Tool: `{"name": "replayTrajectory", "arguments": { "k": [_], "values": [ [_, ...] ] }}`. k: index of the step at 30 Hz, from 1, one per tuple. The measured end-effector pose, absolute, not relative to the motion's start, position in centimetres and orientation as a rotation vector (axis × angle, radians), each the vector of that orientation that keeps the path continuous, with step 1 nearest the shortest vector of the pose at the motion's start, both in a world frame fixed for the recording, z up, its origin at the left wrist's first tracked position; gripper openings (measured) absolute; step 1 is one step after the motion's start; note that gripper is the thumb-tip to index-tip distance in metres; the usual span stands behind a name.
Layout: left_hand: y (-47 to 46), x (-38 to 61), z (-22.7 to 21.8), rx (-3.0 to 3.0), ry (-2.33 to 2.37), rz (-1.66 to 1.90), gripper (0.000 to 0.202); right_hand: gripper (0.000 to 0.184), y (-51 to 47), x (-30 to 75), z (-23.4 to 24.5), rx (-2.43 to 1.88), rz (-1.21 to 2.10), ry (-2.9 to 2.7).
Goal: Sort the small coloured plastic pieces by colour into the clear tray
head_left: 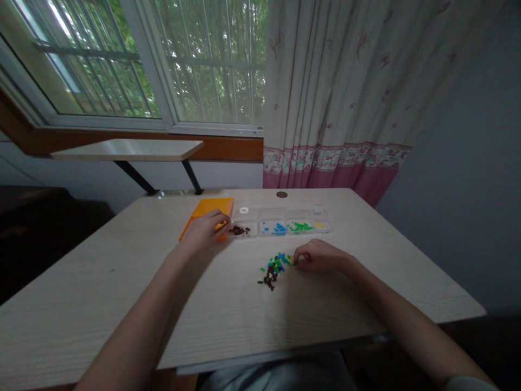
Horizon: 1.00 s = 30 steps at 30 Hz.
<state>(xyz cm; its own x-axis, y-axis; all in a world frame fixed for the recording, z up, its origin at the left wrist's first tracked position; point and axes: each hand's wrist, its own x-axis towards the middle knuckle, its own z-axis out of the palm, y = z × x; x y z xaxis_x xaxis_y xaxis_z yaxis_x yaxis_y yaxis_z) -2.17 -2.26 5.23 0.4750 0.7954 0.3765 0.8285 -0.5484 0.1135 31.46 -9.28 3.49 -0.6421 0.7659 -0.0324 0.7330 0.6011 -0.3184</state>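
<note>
A loose pile of small coloured pieces (277, 265), brown, green, blue and a few yellow, lies on the table. At the pile's right edge, my right hand (319, 255) has its thumb and forefinger pinched together; what is between them is too small to make out. My left hand (205, 231) is curled at the left end of a clear compartment box (258, 230), over the edge of an orange tray (215, 204). Its fingertips are closed beside the brown pieces (240, 230). Other compartments hold blue pieces (279, 229), green pieces (300, 226) and yellow pieces (319, 225).
The box's clear lid (272, 213) lies open behind the compartments. A raised shelf (130, 149) on black legs stands at the table's back left. Behind the table (358, 217) are a barred window and a curtain (337, 108). The table's front edge is close to my lap.
</note>
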Motion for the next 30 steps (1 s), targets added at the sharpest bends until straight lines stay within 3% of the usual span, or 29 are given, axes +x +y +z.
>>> {"name": "replayTrajectory", "arguments": {
  "k": [6, 18, 24, 30],
  "values": [
    [1.1, -8.5, 3.4, -2.525, -1.770, -0.279, 0.031, 0.017, -9.1, 31.6, 3.2, -1.273, 0.472, -2.697],
    [1.3, -9.2, 2.5, -2.433, -1.904, -0.254, 0.034, 0.016, -9.0, 31.9, 3.3, -1.271, 0.581, -2.633],
    [-0.6, -5.1, 3.7, -2.452, -1.763, -0.438, 0.030, 0.017, -8.7, 31.6, 2.6, -1.286, 0.477, -2.469],
    [-5.9, 4.4, 3.7, -2.951, -1.216, -0.771, 0.024, 0.024, -9.0, 30.2, 1.1, -1.183, 0.243, -2.359]
  ]
}}
